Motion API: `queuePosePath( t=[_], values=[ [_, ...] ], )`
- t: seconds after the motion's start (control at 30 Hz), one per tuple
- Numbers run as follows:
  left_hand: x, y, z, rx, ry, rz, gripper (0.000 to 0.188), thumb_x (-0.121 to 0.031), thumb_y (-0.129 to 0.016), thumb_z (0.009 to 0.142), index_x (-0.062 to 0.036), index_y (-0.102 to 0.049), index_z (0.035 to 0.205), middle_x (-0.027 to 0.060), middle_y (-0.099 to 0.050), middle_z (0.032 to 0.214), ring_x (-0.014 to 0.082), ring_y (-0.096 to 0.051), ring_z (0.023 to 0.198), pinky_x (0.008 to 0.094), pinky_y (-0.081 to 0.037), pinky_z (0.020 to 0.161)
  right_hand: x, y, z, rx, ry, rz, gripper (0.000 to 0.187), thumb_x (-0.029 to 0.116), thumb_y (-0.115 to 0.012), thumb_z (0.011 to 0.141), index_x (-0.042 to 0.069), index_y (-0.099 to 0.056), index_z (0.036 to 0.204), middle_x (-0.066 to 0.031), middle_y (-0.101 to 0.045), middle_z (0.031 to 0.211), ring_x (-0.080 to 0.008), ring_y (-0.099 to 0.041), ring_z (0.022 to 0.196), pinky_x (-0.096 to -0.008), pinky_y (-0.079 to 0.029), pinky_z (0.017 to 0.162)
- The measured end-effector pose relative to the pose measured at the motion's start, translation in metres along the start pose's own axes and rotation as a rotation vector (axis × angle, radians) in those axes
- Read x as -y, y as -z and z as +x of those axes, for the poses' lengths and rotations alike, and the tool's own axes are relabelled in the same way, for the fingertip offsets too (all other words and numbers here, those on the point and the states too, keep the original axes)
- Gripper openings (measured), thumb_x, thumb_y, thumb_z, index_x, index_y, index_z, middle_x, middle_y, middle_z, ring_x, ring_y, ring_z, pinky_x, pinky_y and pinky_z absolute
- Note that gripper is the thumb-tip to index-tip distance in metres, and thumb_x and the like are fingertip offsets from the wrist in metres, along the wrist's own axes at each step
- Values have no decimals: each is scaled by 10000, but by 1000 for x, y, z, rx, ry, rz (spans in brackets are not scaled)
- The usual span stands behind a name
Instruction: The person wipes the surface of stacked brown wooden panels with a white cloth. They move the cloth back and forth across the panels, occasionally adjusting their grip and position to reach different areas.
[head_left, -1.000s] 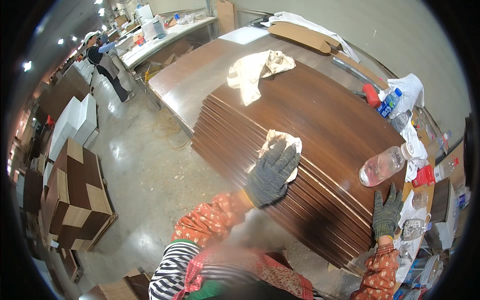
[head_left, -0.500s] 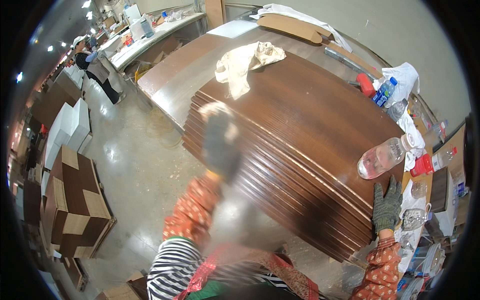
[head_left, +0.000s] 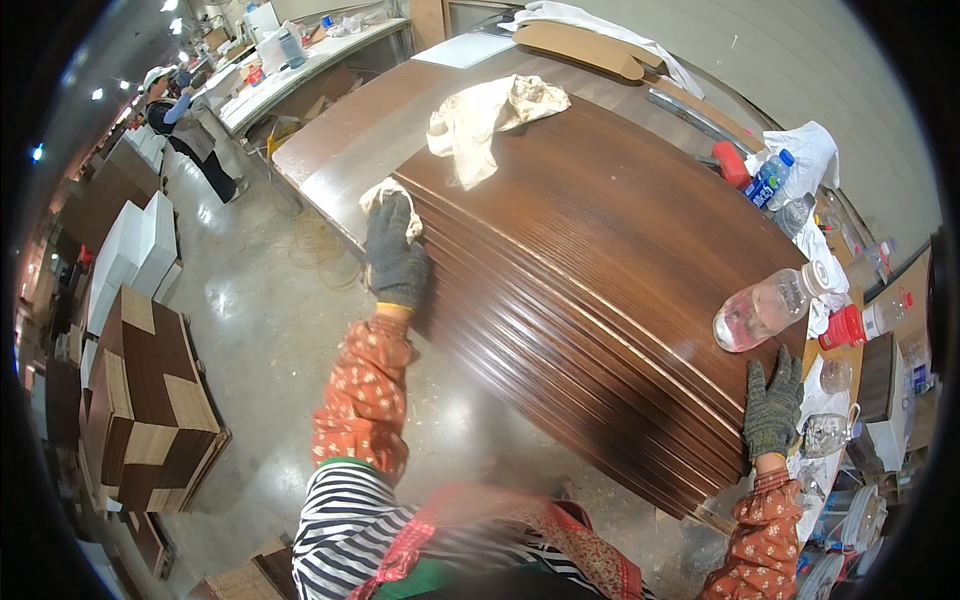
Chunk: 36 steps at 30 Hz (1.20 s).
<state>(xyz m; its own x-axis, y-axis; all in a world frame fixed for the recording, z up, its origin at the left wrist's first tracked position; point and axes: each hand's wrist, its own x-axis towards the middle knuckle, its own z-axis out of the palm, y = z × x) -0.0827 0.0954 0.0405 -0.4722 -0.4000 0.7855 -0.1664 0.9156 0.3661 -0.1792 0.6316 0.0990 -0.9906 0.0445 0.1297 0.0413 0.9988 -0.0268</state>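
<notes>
A stack of dark brown wood-grain panels, with ridged, stepped edges facing me, lies across the table. At its far left corner my left hand, in a dark grey knit glove, presses a small off-white rag against the panel edges. The rag shows past my fingertips and beside them. My right hand, gloved alike, lies flat with fingers apart on the stack's right end. Just beyond it a clear plastic bottle with a white cap lies on its side. A crumpled cream cloth rests on the far left of the top panel.
Bottles, a red container and white cloths crowd the table's right side. A cardboard piece lies at the back. Wrapped panels stand on the floor at left. Another person stands far left near a white bench.
My left hand, blurred before over the front edges, has moved left with the rag to the stack's far left corner. My right hand has stayed in place.
</notes>
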Motion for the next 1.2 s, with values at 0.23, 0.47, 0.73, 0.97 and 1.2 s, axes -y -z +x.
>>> queuePosePath(
  t=[0.23, 0.47, 0.73, 0.97, 1.2],
  values=[
    [-126, 5, -99, 168, -249, -145, 627, -103, -633, 852, -149, -476, 1457, 85, -354, 1601, 319, -419, 1423, 446, -458, 1110, 0, -1, 1, -30, 41, 8, 731, 528, -530, 968, 95, -362, 1532, -248, -340, 1565, -426, -322, 1443, -501, -243, 1196],
    [-2, 5, -29, 55, -215, 91, 432, -42, -602, 865, -52, -618, 1297, 192, -601, 1354, 391, -515, 1322, 466, -401, 1129, 1, 1, 1, -30, 56, -9, 718, 538, -517, 973, 118, -366, 1535, -208, -346, 1578, -434, -335, 1434, -519, -271, 1177],
    [4, 5, -15, 113, -210, 308, 485, -145, -644, 823, -18, -584, 1287, 215, -584, 1340, 425, -513, 1283, 479, -368, 1145, 2, 1, 0, -31, 15, 17, 698, 521, -520, 975, 125, -373, 1532, -205, -347, 1576, -403, -324, 1449, -484, -248, 1193],
    [-49, 19, -48, 389, -163, 232, 608, -129, -611, 872, -40, -456, 1452, 191, -471, 1475, 400, -464, 1340, 475, -331, 1173, 1, -1, 1, -49, 54, 26, 681, 471, -533, 985, 66, -385, 1512, -200, -410, 1538, -349, -338, 1453, -469, -221, 1208],
    [44, -1, 5, 269, 171, 309, 581, -67, -593, 838, 5, -476, 1402, 255, -508, 1433, 438, -552, 1163, 460, -445, 1012, -2, -2, 1, -5, 0, -4, 709, 519, -510, 983, 97, -369, 1533, -191, -359, 1575, -407, -337, 1441, -495, -263, 1184]
  ],
)
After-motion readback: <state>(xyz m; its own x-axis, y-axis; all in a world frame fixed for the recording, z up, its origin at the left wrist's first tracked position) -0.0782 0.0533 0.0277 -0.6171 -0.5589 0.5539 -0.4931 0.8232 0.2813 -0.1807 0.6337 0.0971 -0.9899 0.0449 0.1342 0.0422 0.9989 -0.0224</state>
